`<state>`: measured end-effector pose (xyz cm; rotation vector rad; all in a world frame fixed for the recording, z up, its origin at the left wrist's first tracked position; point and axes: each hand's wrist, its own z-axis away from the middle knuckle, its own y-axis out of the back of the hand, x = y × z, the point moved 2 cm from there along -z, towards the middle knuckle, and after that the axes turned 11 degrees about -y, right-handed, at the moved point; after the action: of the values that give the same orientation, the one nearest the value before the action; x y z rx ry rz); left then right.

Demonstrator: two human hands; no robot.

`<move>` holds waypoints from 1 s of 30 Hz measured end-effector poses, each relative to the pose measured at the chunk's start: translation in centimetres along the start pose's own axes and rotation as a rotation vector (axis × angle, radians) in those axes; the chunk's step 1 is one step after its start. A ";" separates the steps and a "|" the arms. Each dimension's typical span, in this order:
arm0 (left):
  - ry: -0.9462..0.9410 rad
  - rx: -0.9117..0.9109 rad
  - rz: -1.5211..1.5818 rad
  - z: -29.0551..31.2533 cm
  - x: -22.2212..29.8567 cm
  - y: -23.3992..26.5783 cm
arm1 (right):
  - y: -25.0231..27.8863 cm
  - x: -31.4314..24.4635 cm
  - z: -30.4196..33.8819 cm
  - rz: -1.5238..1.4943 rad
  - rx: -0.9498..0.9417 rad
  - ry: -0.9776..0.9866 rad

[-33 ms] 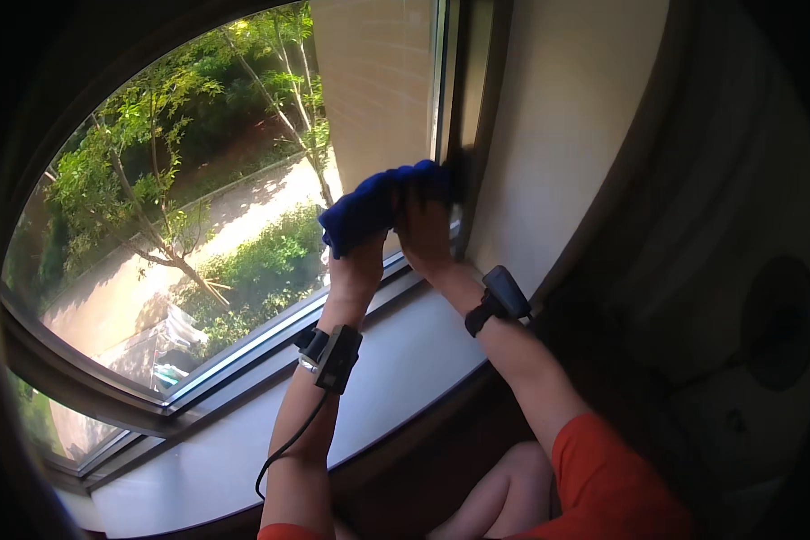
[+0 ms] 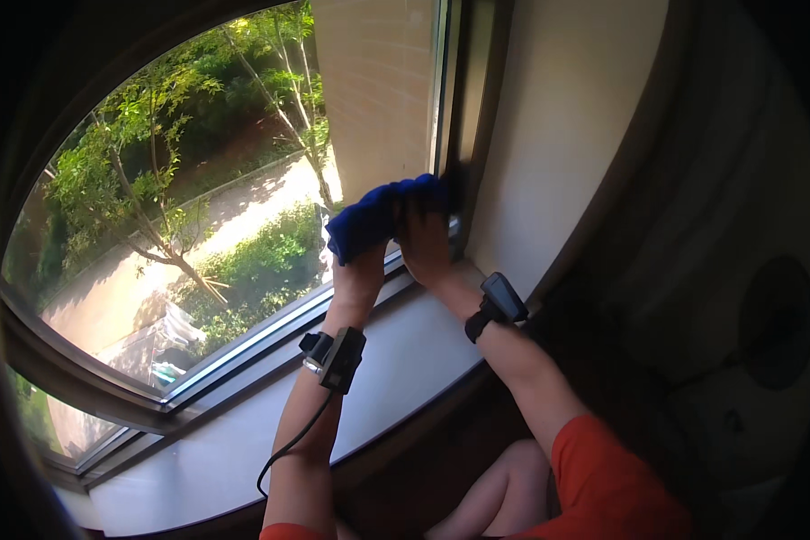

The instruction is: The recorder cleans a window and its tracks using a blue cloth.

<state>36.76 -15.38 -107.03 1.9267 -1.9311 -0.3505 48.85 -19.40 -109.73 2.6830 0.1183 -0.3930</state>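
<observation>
A bunched blue cloth is up against the window glass, near its lower right corner. My left hand holds the cloth's left part from below, its fingers largely hidden by the folds. Beside it, my right hand grips the right part, with shaded fingers bent over the blue fabric. The cloth's right end reaches close to the upright window frame.
Below the glass runs a pale windowsill, bordered by the lower window frame. A pale wall rises at the right. Each wrist carries a strapped black device, the left device with a cable. Trees and a path show outside.
Both hands and the blue cloth have shifted slightly down the glass, toward the sill. Their hold on the cloth looks the same.
</observation>
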 end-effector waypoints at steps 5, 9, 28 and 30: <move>0.441 -0.035 0.310 8.3 -0.8 -1.7 | -3.0 0.4 8.2 -0.086 -0.224 -0.229; 0.101 -0.327 -0.278 9.5 -0.2 -0.9 | -3.3 -0.4 9.1 -0.105 -0.430 -0.456; 0.780 -0.149 -0.879 25.5 -1.0 31.9 | -13.6 -39.0 10.3 -0.308 -0.122 0.636; 0.581 -0.092 -1.035 25.8 -1.5 31.9 | -14.9 -40.8 10.4 -0.243 -0.249 0.690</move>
<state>-3.31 -15.61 -116.20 2.4477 -0.4654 -0.1058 5.05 -11.21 -112.84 2.4404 0.6498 0.4665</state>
